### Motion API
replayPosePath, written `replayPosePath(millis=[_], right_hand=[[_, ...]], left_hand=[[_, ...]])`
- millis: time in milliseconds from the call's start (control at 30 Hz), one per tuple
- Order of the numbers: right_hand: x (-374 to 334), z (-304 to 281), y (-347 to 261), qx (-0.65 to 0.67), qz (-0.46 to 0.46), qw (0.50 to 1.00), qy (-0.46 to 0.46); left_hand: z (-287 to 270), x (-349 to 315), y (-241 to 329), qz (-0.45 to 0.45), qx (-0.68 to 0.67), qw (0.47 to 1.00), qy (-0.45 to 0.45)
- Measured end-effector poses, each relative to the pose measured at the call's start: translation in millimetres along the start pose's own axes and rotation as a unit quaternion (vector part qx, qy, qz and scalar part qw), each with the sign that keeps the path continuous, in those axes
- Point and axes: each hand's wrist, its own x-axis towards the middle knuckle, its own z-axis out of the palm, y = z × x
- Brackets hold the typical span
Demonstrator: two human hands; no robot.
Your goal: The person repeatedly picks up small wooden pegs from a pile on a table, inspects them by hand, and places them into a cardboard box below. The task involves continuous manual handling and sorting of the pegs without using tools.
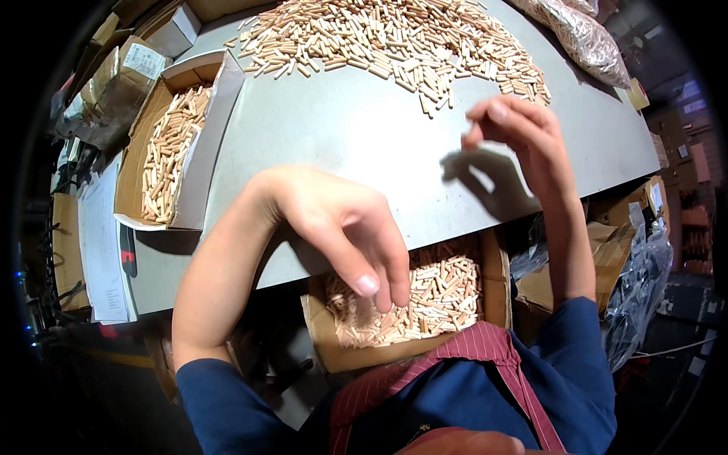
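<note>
A large heap of short wooden dowel pins lies on the grey table at the far side. My right hand hovers over the table's near right part, just below the heap's edge, fingers curled together; nothing shows in it. My left hand hangs over the table's near edge, fingers pointing down and apart above a cardboard box full of dowel pins in my lap area. No dowel shows between its fingers.
A second open cardboard box with dowel pins stands at the table's left end. More small boxes are stacked at the far left. A clear plastic bag of dowels lies at the far right. Cartons and plastic wrap sit at my right.
</note>
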Motion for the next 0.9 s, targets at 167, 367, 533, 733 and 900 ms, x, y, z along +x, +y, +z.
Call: replayPosePath(millis=[167, 367, 533, 733, 900], right_hand=[[80.6, -22.5, 13.3, -0.153, -0.138, 0.978, 0.015], [161.5, -26.3, 58.0, -0.393, -0.173, 0.903, 0.007], [144.7, -13.1, 60.2, -0.538, -0.199, 0.813, -0.098], [103.1, 8.8, 51.9, -0.579, -0.227, 0.771, -0.138], [76.4, 46.7, 37.6, -0.605, -0.222, 0.741, -0.189]], left_hand=[[-8.9, -6.7, 3.5, 0.084, -0.047, 0.978, 0.183], [-3.9, 9.8, 1.2, 0.013, 0.024, 1.000, 0.001], [-0.6, 11.4, -10.6, 0.047, 0.047, 0.997, -0.035], [-2.8, 2.7, 6.5, 0.207, -0.104, 0.888, 0.398], [-45.9, -23.1, -13.5, 0.237, 0.212, 0.587, 0.744]])
